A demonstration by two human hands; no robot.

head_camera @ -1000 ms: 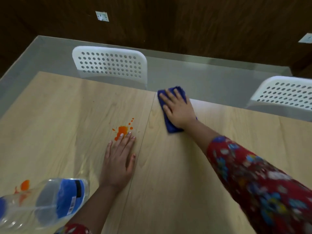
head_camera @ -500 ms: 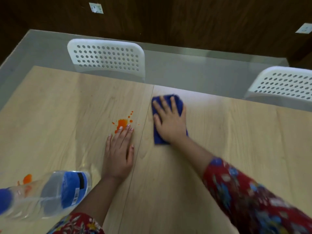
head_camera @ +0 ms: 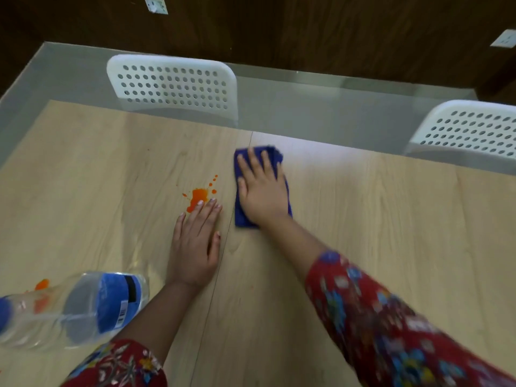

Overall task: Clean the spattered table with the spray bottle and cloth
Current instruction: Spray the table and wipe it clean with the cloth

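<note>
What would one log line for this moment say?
right hand: flat on blue cloth | left hand: flat on table | orange spatter: unwiped | bottle: untouched

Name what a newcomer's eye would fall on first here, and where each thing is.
A bright orange splash marks the pale wooden table, at the tips of the flat left hand. Right of it, the right hand presses flat on a folded dark blue cloth. A clear plastic bottle with a blue label sits at the near left.

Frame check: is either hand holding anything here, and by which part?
Nothing is gripped. The right hand presses flat, fingers straight, on top of the blue cloth; the left hand rests flat on the table.
</note>
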